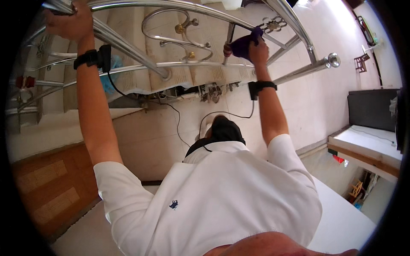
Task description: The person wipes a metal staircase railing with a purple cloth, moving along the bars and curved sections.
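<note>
At the upper left, my left hand (72, 24) grips the stainless steel handrail (123, 41) of a staircase railing. My right hand (258, 51) holds a purple cloth (243, 46) against the railing, beside an upright post with a dark red collar (227, 49). Between my hands, curled metal scrollwork (179, 28) with gold-coloured fittings fills part of the railing. A flower-shaped metal ornament (274, 24) sits just beyond the cloth. Each wrist wears a black strap with a small device and a cable.
Stair steps (137, 76) lie behind the railing, with a blue plastic bag (110, 75) on them. Shoes (211, 92) and other items stand below the stair edge. Black cables (177, 112) hang before me. A wooden door (57, 188) is at lower left, a white-topped surface (365, 140) at right.
</note>
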Demonstrator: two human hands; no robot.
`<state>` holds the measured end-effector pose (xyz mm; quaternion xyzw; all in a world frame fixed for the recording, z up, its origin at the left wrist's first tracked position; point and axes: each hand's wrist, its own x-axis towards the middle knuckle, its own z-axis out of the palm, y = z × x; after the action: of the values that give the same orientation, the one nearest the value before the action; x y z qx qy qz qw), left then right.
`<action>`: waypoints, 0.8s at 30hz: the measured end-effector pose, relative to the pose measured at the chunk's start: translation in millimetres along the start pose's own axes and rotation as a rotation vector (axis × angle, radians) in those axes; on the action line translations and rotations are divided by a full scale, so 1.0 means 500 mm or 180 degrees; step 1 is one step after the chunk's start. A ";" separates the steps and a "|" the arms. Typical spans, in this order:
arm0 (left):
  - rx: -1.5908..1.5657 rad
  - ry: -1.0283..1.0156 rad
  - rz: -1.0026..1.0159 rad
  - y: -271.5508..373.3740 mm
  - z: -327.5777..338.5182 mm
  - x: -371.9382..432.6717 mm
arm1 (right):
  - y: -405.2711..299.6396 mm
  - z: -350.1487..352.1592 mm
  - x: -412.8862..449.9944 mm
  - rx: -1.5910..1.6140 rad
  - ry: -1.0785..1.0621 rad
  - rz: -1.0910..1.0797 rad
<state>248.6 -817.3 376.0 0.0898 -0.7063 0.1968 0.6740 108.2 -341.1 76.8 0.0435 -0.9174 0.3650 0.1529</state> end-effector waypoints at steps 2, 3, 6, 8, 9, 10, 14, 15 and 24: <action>-0.0321 -0.0054 -0.0392 0.015 0.012 0.002 | 0.154 -0.013 0.006 -0.0832 -0.0415 0.0043; -0.0217 0.0037 -0.0264 0.007 0.015 0.003 | 0.175 -0.031 -0.009 -0.0842 -0.0523 0.0130; -0.0280 0.0007 -0.0105 0.001 0.002 -0.007 | 0.209 -0.065 -0.044 -0.0723 -0.0495 0.0503; -0.0266 -0.0017 -0.0130 0.002 0.007 -0.012 | 0.197 -0.059 -0.048 -0.0294 -0.0057 0.0277; -0.0292 -0.0072 -0.0206 0.001 0.004 -0.009 | 0.170 -0.050 -0.044 -0.0165 0.0046 0.0253; -0.0310 -0.0129 -0.0283 0.000 0.000 -0.009 | 0.144 -0.045 -0.038 0.0297 0.0111 0.0138; -0.0466 -0.0173 -0.0323 0.030 -0.012 0.005 | 0.051 0.021 0.010 0.0921 0.0151 -0.0184; -0.0480 -0.0178 -0.0282 0.035 -0.017 0.006 | 0.032 0.037 0.021 0.0873 0.0201 -0.0527; 0.0453 -0.0483 -0.0066 -0.018 -0.023 -0.011 | 0.062 0.073 0.066 0.2018 0.0437 0.0987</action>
<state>263.2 -821.6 371.9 0.1595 -0.7386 0.2321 0.6125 61.8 -342.5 41.7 -0.0755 -0.7418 0.6523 0.1359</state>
